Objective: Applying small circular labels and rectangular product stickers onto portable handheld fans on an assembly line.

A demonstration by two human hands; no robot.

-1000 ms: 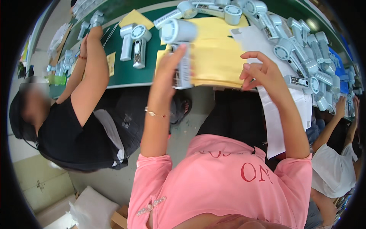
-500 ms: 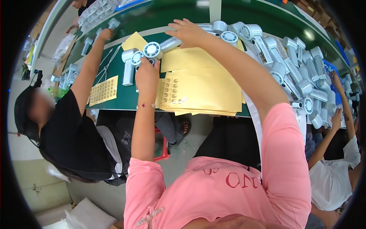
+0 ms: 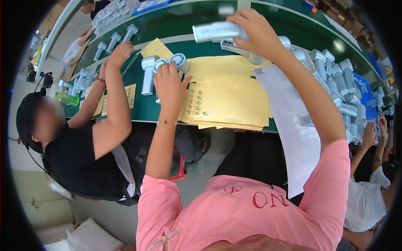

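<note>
My right hand (image 3: pixel 256 34) is raised over the far side of the table, its fingers wrapped round a pale blue handheld fan (image 3: pixel 215 32). The fan's handle points left, and my hand covers its other end. At the left of the yellow sheets, my left hand (image 3: pixel 170 85) curls over another handheld fan (image 3: pixel 160 65), whose round head shows beyond my fingers. A fan with a ribbed round head (image 3: pixel 179 61) touches it on the right, beside my thumb. Just left of them lies a third fan (image 3: pixel 148 77). Stacked yellow label sheets (image 3: pixel 234 98) lie between my hands.
A heap of pale blue fans (image 3: pixel 333 79) covers the right of the green table, near a blue tray (image 3: pixel 365 98). A white sheet (image 3: pixel 293 138) hangs over the front edge. At the left, a co-worker's arm (image 3: pixel 115 75) reaches over the table toward more fans (image 3: pixel 114 42).
My right hand, open before, has moved right and now holds a raised fan. The ribbed fan beside my left hand has turned. More of the white sheet shows. The co-worker's hand has drawn back.
</note>
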